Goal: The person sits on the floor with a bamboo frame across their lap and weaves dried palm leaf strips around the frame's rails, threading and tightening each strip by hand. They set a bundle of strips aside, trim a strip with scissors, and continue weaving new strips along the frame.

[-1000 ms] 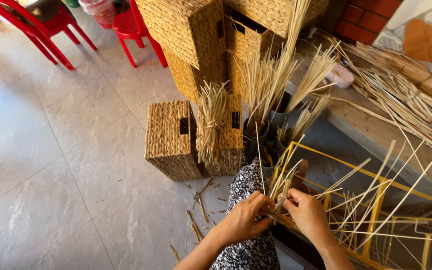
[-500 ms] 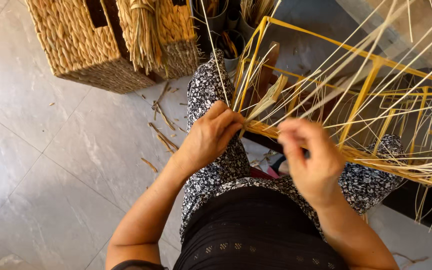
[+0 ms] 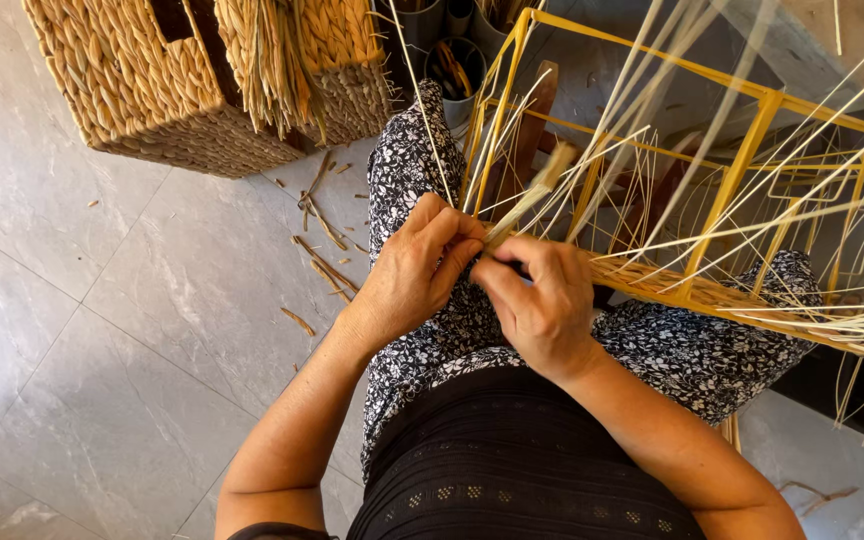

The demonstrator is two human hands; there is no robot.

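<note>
Straw-pale and flat, the reed strand (image 3: pixel 530 195) sits pinched between the left hand (image 3: pixel 414 268) and right hand (image 3: pixel 542 305), close together against the yellow frame (image 3: pixel 742 170); it looks light, bendable yet brittle, best gripped near its base.

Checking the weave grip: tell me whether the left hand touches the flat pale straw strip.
Touching. The head view shows the left hand pinching the flat pale straw strip, fingertips closed on its lower end.
</note>
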